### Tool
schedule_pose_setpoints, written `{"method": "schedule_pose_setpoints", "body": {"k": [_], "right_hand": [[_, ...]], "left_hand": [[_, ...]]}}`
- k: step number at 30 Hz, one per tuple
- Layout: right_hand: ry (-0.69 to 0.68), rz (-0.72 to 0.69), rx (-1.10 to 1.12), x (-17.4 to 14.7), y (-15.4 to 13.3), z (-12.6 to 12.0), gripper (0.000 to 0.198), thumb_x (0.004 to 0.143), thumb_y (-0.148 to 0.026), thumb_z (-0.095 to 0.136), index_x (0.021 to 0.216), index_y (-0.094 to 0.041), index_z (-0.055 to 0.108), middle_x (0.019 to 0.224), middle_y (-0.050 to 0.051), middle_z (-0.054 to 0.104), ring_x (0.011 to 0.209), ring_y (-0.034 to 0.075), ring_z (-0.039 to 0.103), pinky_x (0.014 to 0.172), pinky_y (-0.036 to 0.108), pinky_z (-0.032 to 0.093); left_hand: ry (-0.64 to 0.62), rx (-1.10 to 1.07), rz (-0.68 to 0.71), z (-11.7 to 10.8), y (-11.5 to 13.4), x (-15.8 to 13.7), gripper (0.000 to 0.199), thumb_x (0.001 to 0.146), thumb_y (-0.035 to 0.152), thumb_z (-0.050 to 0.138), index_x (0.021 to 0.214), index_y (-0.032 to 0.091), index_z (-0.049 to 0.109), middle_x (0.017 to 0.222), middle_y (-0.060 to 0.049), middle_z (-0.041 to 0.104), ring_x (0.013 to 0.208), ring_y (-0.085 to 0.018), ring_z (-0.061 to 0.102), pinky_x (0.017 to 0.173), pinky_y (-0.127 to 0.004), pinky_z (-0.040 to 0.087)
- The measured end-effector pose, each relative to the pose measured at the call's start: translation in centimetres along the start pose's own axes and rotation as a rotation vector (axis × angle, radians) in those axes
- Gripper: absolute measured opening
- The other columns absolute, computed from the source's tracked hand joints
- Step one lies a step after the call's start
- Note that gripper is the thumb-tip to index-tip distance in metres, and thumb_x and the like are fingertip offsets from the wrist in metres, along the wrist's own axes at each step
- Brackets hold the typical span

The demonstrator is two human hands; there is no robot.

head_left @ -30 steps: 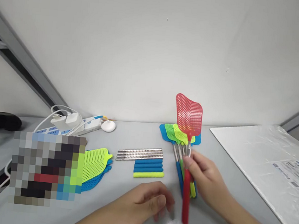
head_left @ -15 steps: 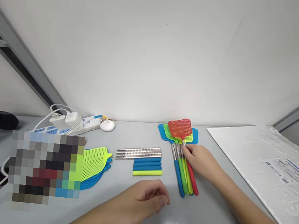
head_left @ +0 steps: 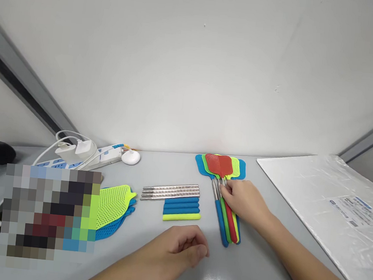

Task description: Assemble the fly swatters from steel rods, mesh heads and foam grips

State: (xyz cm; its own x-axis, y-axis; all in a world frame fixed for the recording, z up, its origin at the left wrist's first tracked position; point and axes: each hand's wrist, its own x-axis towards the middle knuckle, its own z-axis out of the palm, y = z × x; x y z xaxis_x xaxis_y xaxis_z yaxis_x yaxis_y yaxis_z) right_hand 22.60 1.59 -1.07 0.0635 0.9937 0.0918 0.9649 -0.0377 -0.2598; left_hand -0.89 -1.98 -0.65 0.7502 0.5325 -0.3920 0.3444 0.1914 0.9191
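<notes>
Right hand: we see its thumb and fingers drawn together on the metal shaft of the red swatter, just below the head.
Red swatter: it lies on top of a fanned bundle near the wall, its grip running toward us between green and yellow-green ones.
Swatters beneath: a green swatter, a yellow-green swatter and blue ones at both edges, the left blue swatter reaching furthest out.
Left hand: loosely curled with a narrow gap between thumb and fingers, and we make out nothing in it (whether it touches the table we cannot tell).
Loose grips: just beyond the left hand, blue grips lie side by side with a yellow-green grip nearest us.
Metal rods: a silver row next to the blue grips, on their far side.
Loose heads: further left, a yellow-green mesh head overlaps blue mesh heads, partly hidden by a pixelated patch.
Far left: a power strip with white plugs, beside a white dome.
Far right: a white wrapped panel lies flat.
</notes>
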Motion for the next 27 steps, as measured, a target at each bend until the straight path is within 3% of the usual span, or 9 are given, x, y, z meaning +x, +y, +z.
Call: {"method": "schedule_pose_setpoints", "body": {"k": [27], "right_hand": [[0.071,-0.115,-0.019,0.37,0.57,0.36,0.041,0.097,-0.032,0.036,0.058,-0.022,0.038,0.050,-0.002,0.051,0.048,0.015,0.037,0.063,0.031,0.025]], "left_hand": [[0.017,0.040,0.001,0.12,0.93,-0.24,0.030,0.092,0.046,0.049,0.094,0.018,0.060,0.076,0.003,0.045,0.068,-0.012,0.037,0.060,-0.024,0.028]]}}
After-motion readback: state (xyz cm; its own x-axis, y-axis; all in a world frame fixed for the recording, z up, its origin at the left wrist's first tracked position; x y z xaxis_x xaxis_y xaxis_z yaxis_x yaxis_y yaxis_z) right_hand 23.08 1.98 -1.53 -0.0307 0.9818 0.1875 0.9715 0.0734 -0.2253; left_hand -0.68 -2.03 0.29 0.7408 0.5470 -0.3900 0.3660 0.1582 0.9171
